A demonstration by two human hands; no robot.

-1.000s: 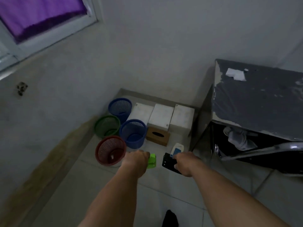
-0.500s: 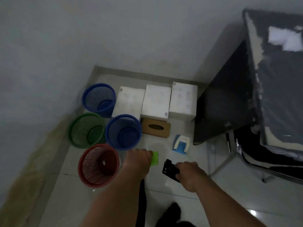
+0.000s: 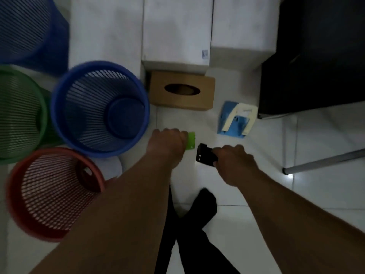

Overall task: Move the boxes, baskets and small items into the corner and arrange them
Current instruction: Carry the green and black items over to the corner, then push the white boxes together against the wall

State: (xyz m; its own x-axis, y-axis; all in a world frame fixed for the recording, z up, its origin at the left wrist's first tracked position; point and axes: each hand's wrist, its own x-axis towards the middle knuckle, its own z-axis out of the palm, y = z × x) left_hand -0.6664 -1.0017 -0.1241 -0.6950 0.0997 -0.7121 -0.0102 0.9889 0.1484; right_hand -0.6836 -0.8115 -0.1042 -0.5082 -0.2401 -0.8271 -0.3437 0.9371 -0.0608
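— White floor tiles [image 3: 197, 180], corner's filling. What are you holding?
— My left hand [image 3: 167, 147] grips the green item [image 3: 191, 140]; my right hand [image 3: 233, 163] pinches the black one [image 3: 205, 156], both at six o'clock below the tissue box [image 3: 181, 91].
— Risk?
— Nudging the blue basket [image 3: 98, 107] at nine o'clock.

View has dropped close over the floor; window and wall gone from sight. Left hand [image 3: 167, 144] with green item [image 3: 191, 140] and right hand [image 3: 231, 161] with black item [image 3: 205, 157] now lower (near the blue-and-cream piece [image 3: 237, 120]).
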